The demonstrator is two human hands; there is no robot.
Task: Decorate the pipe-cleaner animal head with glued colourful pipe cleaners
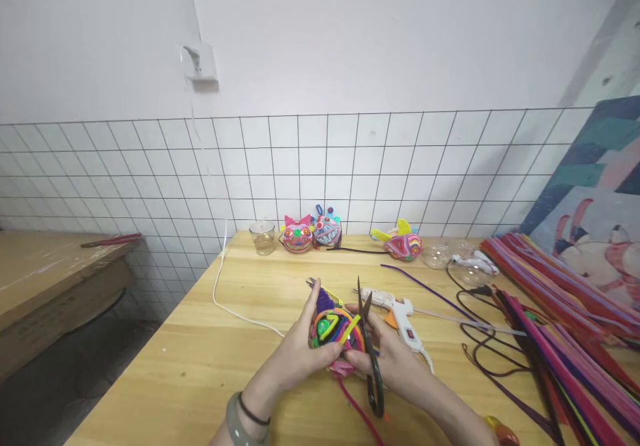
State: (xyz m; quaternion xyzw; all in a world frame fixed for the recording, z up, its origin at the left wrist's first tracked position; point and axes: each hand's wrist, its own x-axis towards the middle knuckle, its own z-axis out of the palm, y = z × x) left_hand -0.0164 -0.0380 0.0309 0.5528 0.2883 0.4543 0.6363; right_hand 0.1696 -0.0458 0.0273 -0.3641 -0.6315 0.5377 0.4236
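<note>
A round ornament [337, 329] covered in coloured pipe cleaners, with yellow strips, a green dot and a purple tip, is held between both hands above the table. My left hand [305, 346] wraps round its left side, thumb on the front. On the right side, my right hand [385, 349] presses the ornament with thumb and fingers and also holds black scissors [370, 353], blades pointing up and slightly parted. From the ornament's underside a magenta pipe cleaner [357, 409] trails down. Just right of the hands lies a white glue gun [403, 319].
Finished colourful ornaments [297, 235] and a glass cup [263, 238] stand along the tiled wall. Clear plastic balls [437, 255] sit at the back right. Pipe cleaner bundles [575, 353] cover the right side beside black cables. A white cord [220, 293] runs along the left.
</note>
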